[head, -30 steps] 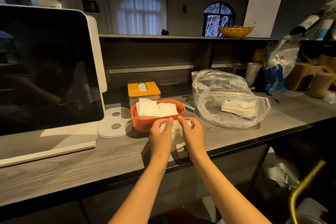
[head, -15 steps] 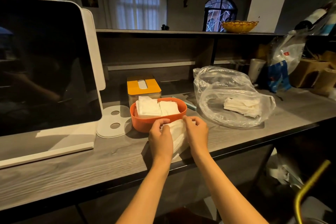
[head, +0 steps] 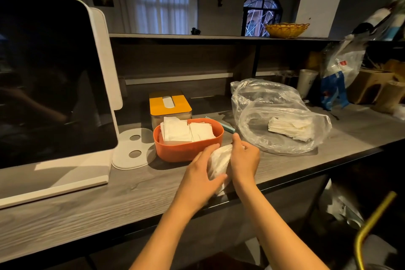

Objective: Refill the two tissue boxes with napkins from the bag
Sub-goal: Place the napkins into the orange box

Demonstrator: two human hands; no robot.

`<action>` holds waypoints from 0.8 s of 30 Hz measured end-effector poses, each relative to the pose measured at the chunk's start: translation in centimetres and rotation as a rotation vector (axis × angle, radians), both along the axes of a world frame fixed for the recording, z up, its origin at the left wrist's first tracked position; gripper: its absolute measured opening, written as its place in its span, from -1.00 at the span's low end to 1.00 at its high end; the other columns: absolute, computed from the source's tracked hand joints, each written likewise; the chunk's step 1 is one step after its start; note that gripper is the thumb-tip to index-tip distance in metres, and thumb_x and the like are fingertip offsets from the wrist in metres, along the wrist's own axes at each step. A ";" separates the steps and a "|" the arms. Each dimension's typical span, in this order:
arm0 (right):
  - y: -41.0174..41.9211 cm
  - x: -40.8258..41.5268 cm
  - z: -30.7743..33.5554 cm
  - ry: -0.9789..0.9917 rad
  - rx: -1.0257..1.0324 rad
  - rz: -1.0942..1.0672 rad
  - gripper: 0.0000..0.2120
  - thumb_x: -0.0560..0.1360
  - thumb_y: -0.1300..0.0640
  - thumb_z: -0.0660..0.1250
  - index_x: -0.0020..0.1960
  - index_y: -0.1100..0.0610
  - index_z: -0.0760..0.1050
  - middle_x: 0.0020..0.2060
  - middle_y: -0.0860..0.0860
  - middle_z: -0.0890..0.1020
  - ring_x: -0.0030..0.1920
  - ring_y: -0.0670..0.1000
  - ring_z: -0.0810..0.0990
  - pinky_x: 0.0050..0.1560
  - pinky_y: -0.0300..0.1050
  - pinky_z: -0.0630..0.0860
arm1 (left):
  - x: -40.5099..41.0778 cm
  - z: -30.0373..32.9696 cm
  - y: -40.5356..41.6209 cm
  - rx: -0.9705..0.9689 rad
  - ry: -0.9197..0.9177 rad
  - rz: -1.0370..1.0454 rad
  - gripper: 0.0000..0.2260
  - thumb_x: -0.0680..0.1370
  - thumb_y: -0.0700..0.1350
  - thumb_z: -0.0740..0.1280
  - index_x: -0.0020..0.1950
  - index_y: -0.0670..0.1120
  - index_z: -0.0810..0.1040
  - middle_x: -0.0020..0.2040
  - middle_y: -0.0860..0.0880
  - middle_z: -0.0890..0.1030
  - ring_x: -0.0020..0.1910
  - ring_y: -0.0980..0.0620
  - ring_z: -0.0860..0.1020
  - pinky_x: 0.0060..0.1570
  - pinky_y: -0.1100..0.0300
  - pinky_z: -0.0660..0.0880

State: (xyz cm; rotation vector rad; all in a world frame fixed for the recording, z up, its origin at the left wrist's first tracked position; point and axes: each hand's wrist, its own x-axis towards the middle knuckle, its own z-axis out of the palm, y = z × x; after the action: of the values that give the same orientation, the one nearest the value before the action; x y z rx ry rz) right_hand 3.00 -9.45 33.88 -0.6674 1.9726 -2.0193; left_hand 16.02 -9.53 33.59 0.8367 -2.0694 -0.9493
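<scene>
Napkins (head: 219, 163) squeezed between both our hands, left hand (head: 201, 173) and right hand (head: 244, 160) curled round them. Orange box (head: 188, 151) just behind the hands, bag (head: 274, 116) off right.

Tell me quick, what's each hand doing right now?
Left hand: holding the wad of white napkins from the left side.
Right hand: fingers curled round the same wad from the right.

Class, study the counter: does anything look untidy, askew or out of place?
Yes. In the open orange oval plastic box, the white folded napkins lie in uneven, tilted stacks poking above the rim. A small teal stick-like object, too unclear to identify, lies wedged behind the box beside the crumpled clear plastic bag.
</scene>
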 end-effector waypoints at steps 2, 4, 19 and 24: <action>0.2 0.0 0.1 -0.060 -0.045 0.096 -0.57 0.59 0.01 0.28 -0.42 0.14 0.47 -0.49 0.05 0.50 -0.40 0.02 0.49 -0.32 -0.03 0.43 | 0.4 0.1 -0.6 0.004 0.030 0.038 -0.50 0.52 -0.19 0.45 0.39 0.15 0.43 0.25 0.17 0.51 0.19 0.24 0.49 0.11 0.42 0.47; 0.5 -0.1 0.2 -0.093 -0.056 0.234 -0.66 0.58 0.06 0.30 -0.32 0.17 0.57 -0.38 0.07 0.61 -0.30 0.03 0.61 -0.27 -0.04 0.53 | 0.8 0.4 -1.0 0.052 0.075 0.108 -0.59 0.55 -0.22 0.40 0.34 0.09 0.48 0.17 0.15 0.54 0.11 0.25 0.49 -0.04 0.51 0.45; 0.0 0.8 -1.6 0.077 0.008 0.237 -0.87 0.59 0.01 0.27 -0.08 0.02 0.55 -0.15 -0.06 0.62 -0.06 -0.05 0.62 -0.06 -0.07 0.62 | -2.1 0.1 -1.4 0.325 0.559 0.540 -0.87 0.67 -0.11 0.20 0.13 -0.04 0.53 0.12 0.05 0.55 0.03 0.13 0.54 -0.23 0.37 0.48; -0.8 1.2 -1.4 0.141 0.061 0.317 -0.87 0.57 -0.01 0.31 -0.08 0.03 0.53 -0.14 -0.05 0.62 -0.07 -0.06 0.60 -0.11 -0.18 0.57 | -2.3 0.0 -0.6 0.323 0.522 0.447 -0.86 0.66 -0.13 0.22 0.18 -0.05 0.51 0.12 0.03 0.54 0.01 0.14 0.52 -0.27 0.42 0.44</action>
State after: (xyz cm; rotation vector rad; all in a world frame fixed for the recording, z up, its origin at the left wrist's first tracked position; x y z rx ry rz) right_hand 4.20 -10.23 32.50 -1.0589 1.8529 -1.7593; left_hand 13.76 -10.16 33.62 1.0289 -1.2378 -1.1139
